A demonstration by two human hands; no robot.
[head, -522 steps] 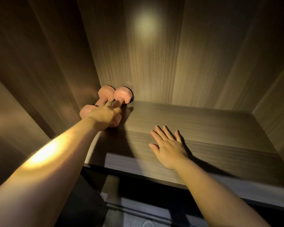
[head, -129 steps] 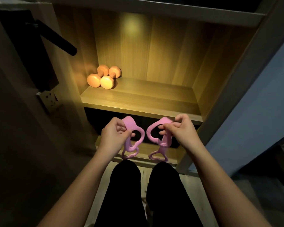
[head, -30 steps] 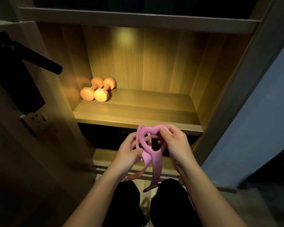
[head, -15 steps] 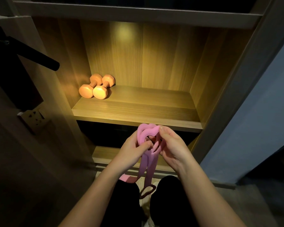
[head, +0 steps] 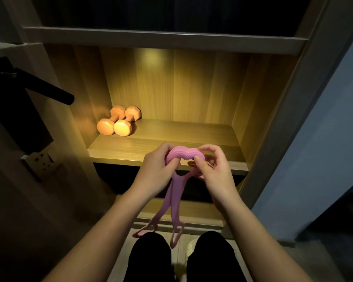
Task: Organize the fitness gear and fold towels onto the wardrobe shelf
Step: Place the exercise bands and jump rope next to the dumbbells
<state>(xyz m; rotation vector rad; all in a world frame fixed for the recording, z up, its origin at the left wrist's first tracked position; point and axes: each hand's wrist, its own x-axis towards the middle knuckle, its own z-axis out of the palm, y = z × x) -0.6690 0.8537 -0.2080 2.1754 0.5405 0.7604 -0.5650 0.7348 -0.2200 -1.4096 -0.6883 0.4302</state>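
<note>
A pink rubber resistance band (head: 182, 154) with heart-shaped handles is held in both hands, just in front of the lit wardrobe shelf (head: 171, 143). My left hand (head: 157, 169) grips the stacked handles from the left. My right hand (head: 211, 169) pinches them from the right with thumb and forefinger. The band's straps hang down between my wrists to the other looped ends near my knees. Two orange dumbbells (head: 118, 123) lie side by side in the shelf's back left corner.
A black door handle (head: 49, 91) juts out at the left above a wall socket (head: 42, 162). Another shelf board (head: 163, 39) runs above the lit one, and a lower ledge (head: 196, 210) sits below. A blue wall (head: 324, 151) stands at the right.
The handles have been brought together and stacked, then raised to the level of the shelf's front edge. The straps hang lower and more spread than half a second ago.
</note>
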